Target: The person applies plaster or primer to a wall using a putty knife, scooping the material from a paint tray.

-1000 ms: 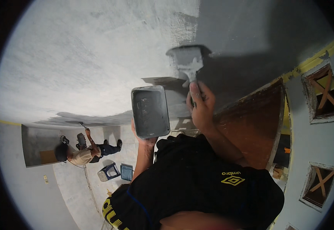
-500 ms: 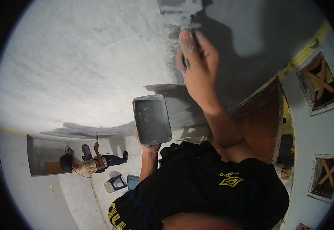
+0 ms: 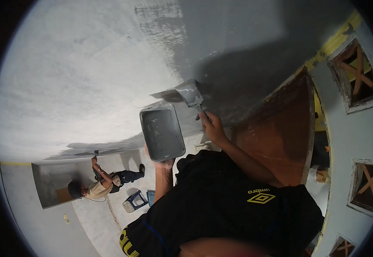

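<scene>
My left hand [image 3: 164,163] holds up a grey rectangular tray [image 3: 163,133] from its lower end, with the fingers mostly hidden beneath it. Wet grey paste smears the tray's inside. In my right hand [image 3: 213,127] is a wide putty knife [image 3: 190,93], gripped by its handle. Grey paste coats the blade, which is up by the wall, just above and to the right of the tray's upper edge. The wall [image 3: 83,64] is pale and rough on the left, with a darker, freshly coated area [image 3: 233,43] on the right.
At the lower left, another person [image 3: 100,186] works on the same wall with a tool. A blue-and-grey step stool [image 3: 135,201] stands on the floor nearby. To the right are a brown door panel [image 3: 276,124] and small wall openings [image 3: 358,75] with crossed wooden strips.
My right hand has come down from high on the wall with the putty knife, close to the tray. The tray has shifted slightly left. The other person's tool hand has moved left.
</scene>
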The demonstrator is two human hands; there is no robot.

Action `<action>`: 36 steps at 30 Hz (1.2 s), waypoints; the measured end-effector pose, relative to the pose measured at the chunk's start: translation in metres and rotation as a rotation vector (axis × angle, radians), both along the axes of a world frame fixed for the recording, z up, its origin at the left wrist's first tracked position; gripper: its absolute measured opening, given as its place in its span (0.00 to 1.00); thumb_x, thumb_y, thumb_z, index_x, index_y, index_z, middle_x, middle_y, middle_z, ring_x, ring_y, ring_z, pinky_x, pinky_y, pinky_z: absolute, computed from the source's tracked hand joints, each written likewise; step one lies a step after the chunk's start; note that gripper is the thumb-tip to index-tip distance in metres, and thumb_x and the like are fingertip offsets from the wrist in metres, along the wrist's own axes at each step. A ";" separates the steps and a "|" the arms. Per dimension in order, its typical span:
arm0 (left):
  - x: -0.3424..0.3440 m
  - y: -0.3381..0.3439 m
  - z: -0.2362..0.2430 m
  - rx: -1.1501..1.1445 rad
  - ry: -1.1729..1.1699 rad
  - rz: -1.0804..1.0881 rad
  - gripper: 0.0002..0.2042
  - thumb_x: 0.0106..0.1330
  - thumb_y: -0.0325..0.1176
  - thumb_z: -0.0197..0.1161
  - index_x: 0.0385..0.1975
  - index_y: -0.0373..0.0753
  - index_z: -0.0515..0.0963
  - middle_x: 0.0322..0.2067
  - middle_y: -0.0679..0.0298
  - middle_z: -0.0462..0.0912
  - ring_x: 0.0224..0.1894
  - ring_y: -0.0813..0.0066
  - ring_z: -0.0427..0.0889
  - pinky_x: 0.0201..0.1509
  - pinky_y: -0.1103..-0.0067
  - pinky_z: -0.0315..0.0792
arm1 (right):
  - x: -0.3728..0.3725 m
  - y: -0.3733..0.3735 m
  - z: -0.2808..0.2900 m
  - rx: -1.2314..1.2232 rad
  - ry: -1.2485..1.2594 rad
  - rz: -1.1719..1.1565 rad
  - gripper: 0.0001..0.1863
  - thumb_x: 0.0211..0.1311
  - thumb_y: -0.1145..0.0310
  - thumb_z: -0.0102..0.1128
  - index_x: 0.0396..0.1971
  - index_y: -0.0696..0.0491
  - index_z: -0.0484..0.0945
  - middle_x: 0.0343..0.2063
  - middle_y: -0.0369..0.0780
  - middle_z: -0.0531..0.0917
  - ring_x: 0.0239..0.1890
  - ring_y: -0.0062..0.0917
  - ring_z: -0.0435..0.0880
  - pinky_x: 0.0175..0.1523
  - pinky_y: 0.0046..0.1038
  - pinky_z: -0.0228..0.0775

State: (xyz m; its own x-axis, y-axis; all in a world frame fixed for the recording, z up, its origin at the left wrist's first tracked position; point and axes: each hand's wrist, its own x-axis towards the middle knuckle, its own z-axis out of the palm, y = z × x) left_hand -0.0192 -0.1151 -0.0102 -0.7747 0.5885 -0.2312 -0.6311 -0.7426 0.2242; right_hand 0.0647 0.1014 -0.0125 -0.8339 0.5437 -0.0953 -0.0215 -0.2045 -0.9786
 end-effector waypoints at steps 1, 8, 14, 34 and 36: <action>-0.004 -0.003 -0.015 0.005 -0.047 -0.003 0.25 0.73 0.49 0.47 0.61 0.40 0.73 0.59 0.58 0.78 0.59 0.59 0.77 0.66 0.62 0.70 | 0.005 0.002 -0.005 0.012 -0.012 -0.004 0.16 0.75 0.58 0.55 0.33 0.55 0.79 0.17 0.26 0.66 0.19 0.09 0.61 0.24 0.19 0.51; -0.002 0.015 -0.027 -0.052 -0.056 -0.045 0.24 0.73 0.48 0.47 0.59 0.39 0.74 0.56 0.57 0.80 0.57 0.57 0.79 0.62 0.60 0.73 | 0.048 0.049 0.030 -0.163 -0.059 -0.088 0.13 0.71 0.61 0.62 0.38 0.56 0.84 0.20 0.27 0.71 0.23 0.11 0.66 0.29 0.19 0.59; 0.000 0.044 -0.016 -0.036 -0.070 -0.117 0.24 0.73 0.49 0.46 0.58 0.37 0.75 0.55 0.56 0.80 0.56 0.57 0.79 0.61 0.60 0.74 | 0.069 0.079 0.115 0.363 -0.112 0.044 0.12 0.68 0.66 0.64 0.33 0.62 0.83 0.22 0.33 0.80 0.25 0.14 0.74 0.28 0.23 0.63; 0.002 0.074 0.001 0.206 -0.059 -0.282 0.25 0.72 0.47 0.47 0.60 0.34 0.71 0.56 0.48 0.78 0.58 0.52 0.79 0.63 0.57 0.75 | 0.003 0.069 0.167 1.219 -0.310 0.653 0.17 0.55 0.59 0.70 0.39 0.55 0.87 0.30 0.46 0.86 0.34 0.42 0.85 0.40 0.38 0.75; 0.001 0.075 -0.001 0.191 -0.060 -0.271 0.25 0.72 0.47 0.47 0.60 0.34 0.71 0.56 0.49 0.78 0.58 0.52 0.79 0.63 0.57 0.75 | 0.001 0.066 0.164 1.235 -0.349 0.594 0.17 0.55 0.59 0.70 0.39 0.55 0.87 0.30 0.46 0.86 0.34 0.42 0.85 0.40 0.38 0.75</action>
State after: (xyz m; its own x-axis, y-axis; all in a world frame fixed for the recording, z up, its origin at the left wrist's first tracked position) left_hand -0.0182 -0.0403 -0.0114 -0.5726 0.8083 -0.1371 -0.8191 -0.5711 0.0537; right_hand 0.0654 0.1678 0.1512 -0.9976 0.0091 -0.0686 0.0402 0.8824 -0.4689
